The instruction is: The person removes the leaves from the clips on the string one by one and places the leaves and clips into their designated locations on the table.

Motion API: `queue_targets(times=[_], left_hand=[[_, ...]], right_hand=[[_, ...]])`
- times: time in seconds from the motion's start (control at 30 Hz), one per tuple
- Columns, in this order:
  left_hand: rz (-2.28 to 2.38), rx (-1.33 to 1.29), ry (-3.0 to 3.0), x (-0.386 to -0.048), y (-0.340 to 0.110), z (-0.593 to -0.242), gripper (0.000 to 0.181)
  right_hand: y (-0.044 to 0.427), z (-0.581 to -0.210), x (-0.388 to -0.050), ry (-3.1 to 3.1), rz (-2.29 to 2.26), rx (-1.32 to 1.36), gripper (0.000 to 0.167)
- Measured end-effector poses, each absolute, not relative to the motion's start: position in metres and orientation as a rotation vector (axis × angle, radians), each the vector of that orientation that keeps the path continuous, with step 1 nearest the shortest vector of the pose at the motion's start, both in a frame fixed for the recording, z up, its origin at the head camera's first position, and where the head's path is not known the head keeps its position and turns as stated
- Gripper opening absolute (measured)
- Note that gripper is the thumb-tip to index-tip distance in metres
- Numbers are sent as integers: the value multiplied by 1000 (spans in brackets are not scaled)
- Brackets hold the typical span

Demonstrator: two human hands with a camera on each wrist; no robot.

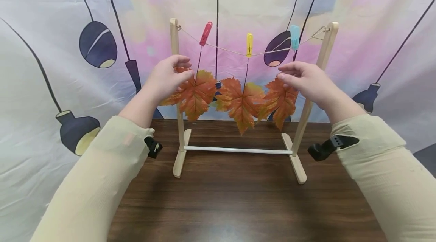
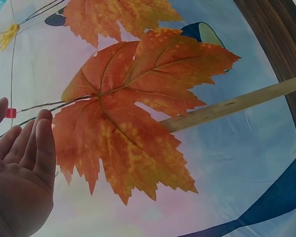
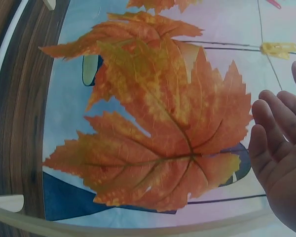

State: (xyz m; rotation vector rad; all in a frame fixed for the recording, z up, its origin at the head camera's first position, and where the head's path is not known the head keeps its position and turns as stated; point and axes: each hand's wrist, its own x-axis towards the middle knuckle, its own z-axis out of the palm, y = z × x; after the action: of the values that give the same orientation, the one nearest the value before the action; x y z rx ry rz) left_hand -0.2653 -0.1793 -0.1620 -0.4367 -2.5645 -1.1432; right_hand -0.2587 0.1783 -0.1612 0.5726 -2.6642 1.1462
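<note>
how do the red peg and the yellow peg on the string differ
The red peg leans, while the yellow peg stands nearly upright. The red peg sits higher in the head view; the yellow peg is lower, near the string's sag. Both are clipped to the string, each with a leaf hanging below it.

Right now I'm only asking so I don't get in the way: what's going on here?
A person holds both hands up at a wooden stand with a string across it. On the string, a red peg, yellow peg and light blue peg each hold an orange leaf by its stem. The left hand is by the left leaf, the right hand by the right leaf; neither grips anything.
</note>
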Motion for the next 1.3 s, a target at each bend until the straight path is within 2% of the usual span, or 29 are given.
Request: queue_targets(times=[0.3, 0.77, 1.3], left_hand=[[-1241, -427, -2558, -273, -171, -167, 51], [-1311, -366, -2521, -282, -166, -176, 49], [-1449, -322, -2465, -286, -157, -180, 51]], right_hand=[[167, -159, -261, -2628, 1217, 616, 50], [153, -157, -261, -2630, 1222, 626, 53], [127, -151, -264, -2550, 1339, 690, 48]])
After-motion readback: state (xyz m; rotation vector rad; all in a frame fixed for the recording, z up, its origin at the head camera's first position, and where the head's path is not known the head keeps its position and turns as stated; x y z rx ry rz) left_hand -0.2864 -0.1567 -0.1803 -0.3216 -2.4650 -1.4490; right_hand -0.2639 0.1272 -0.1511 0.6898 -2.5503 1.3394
